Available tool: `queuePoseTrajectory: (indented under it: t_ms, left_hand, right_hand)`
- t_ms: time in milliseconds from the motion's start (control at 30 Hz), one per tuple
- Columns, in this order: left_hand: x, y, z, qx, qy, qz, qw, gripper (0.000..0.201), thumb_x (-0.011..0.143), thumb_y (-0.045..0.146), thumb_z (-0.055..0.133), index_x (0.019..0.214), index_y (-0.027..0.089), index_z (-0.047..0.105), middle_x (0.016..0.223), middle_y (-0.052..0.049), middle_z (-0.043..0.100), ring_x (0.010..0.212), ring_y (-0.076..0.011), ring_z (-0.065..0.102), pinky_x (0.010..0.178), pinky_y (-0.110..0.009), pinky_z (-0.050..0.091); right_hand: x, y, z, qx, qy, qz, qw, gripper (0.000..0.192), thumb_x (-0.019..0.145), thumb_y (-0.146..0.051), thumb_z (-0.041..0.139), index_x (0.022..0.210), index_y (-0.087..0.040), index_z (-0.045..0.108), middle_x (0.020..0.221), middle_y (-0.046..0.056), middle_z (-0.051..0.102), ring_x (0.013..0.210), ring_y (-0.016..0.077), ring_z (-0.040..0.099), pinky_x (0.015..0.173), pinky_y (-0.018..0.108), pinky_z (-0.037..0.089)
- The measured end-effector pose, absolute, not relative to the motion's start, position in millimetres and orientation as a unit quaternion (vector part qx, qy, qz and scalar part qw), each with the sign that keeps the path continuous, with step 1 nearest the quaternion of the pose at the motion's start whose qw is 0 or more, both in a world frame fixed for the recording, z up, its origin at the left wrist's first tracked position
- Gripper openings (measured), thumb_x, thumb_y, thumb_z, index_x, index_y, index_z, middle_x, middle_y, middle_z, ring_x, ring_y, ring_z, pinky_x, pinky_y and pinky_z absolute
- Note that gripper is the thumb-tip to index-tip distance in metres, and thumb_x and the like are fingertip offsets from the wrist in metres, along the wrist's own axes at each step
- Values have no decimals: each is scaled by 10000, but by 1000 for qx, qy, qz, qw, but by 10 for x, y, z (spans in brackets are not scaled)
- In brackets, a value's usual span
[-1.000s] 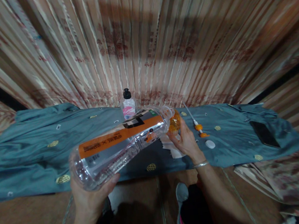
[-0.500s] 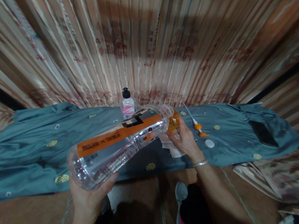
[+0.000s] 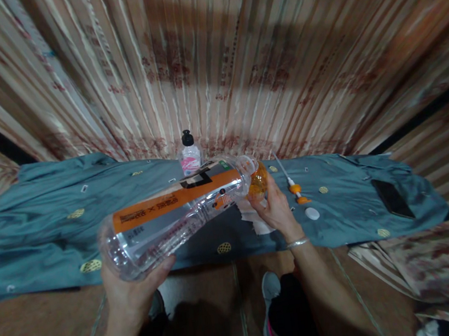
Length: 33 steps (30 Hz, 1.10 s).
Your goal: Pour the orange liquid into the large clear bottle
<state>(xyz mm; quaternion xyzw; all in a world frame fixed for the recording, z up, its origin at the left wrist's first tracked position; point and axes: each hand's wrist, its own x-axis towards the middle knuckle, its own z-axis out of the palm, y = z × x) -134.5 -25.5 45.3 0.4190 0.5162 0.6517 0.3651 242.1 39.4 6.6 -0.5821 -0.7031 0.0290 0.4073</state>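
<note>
At the left, the left hand (image 3: 135, 290) has its grip wrapped around the base of a large clear bottle (image 3: 177, 215) with an orange label; the thumb lies along the bottom edge and the other fingers are hidden under the bottle. The bottle is tilted almost flat, its base low and near the person, its open mouth pointing up and to the right, above the worktop (image 3: 30, 237), which is covered with a blue-green cloth. Behind the bottle, near the striped curtain, a small bottle with a black cap (image 3: 188, 153) stands upright. The mouth of the large bottle meets a small orange container (image 3: 258, 181), which the right hand (image 3: 275, 211) grasps with the fingers curled around it; how tightly they close, I cannot tell. Under this hand a piece of white paper (image 3: 257, 224) lies on the cloth. Just beside the right hand lie an orange pump head with a white tube (image 3: 293, 185) and a white round cap (image 3: 312, 213). Far to the right, a dark phone (image 3: 392, 198) lies flat on the cloth.
</note>
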Motion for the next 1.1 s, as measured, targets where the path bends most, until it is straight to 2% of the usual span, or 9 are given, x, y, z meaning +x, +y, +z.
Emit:
queuePoseTrajectory:
  t_ms: [100,200,367,433,533,633,900,1000,1100]
  left_hand:
    - [-1259,-249,546,412,527,657,349,1157,228,319,1139,1318,211,768,1292,-149,834,1183,-440,796,888,-524,743]
    - [-1168,-238,625,387,539,670,334,1180,205,398,1120,1322,236,775,1239,-119,833,1097,-405,796,828,-510,735]
    - [-1082,-254,715,395,535,681,307,1009,236,437,1105,1182,253,806,1182,-80,856,1087,-367,812,891,-482,717]
    - [-1059,-265,767,378,544,676,323,1054,193,390,1101,1188,245,785,1171,-89,854,1099,-385,820,928,-506,708]
    - [-1027,-265,842,343,561,672,342,1159,98,342,1080,1204,229,754,1203,-137,843,1180,-472,801,1018,-627,681]
    - [-1016,-258,856,343,562,668,346,1146,103,321,1069,1198,230,746,1234,-153,839,1230,-511,786,1092,-698,641]
    - [-1005,-265,850,317,540,692,359,1089,124,174,1023,1172,244,736,1137,-67,854,1040,-332,817,834,-393,691]
    - [-981,-248,918,300,548,686,373,1137,89,158,1000,1186,242,712,1146,-80,845,1081,-359,804,842,-406,685]
    - [-964,-239,966,296,561,674,378,1198,83,182,989,1237,246,676,1194,-114,831,1193,-447,779,976,-538,674]
  right_hand:
    - [2413,400,69,-582,-702,28,409,814,1071,-473,701,1776,-203,398,1704,228,673,1572,395,684,1301,643,598]
    - [2419,406,60,-581,-702,28,411,820,1070,-460,705,1780,-200,391,1692,231,681,1563,393,693,1294,645,604]
    - [2431,412,49,-578,-704,26,412,821,1071,-476,713,1778,-197,403,1689,237,682,1566,395,692,1294,651,606]
    - [2429,414,51,-578,-703,25,413,814,1074,-481,709,1770,-183,411,1680,244,689,1557,396,700,1285,645,615]
    - [2425,415,55,-579,-703,26,412,814,1070,-484,716,1764,-180,417,1672,243,696,1550,400,704,1280,646,619]
    - [2430,416,57,-580,-704,26,409,810,1066,-472,720,1767,-202,416,1680,229,693,1553,395,701,1289,646,612]
    - [2447,411,66,-575,-710,30,406,835,1067,-445,732,1786,-192,393,1694,237,676,1576,394,682,1307,637,597]
    - [2446,418,53,-575,-709,28,408,834,1066,-433,732,1787,-190,389,1699,233,675,1585,383,678,1316,627,591]
    - [2445,428,36,-571,-709,22,414,826,1060,-425,732,1774,-173,401,1699,245,673,1585,388,679,1316,626,591]
